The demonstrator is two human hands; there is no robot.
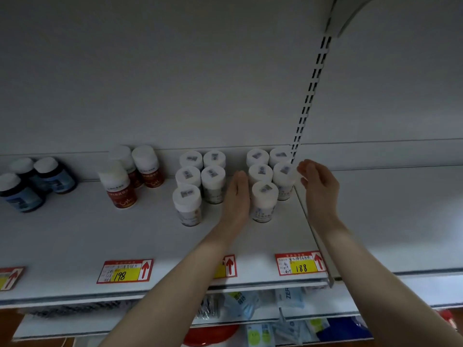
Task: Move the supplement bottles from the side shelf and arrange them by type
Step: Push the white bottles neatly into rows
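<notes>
Yellow price tag (229,266) half behind left forearm (175,284); bottle labels (262,213) illegible.

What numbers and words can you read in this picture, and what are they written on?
"198" on the yellow part of the left price tag.
"188" on the yellow part of the right price tag.
"ZER", cut off, on a white packet below the shelf.
Both tags also carry a red arrow pointing up.
Too blurred to read: the tags' small print, the labels of the red-labelled bottles and blue bottles, and the white bottles with their cap stickers.
</notes>
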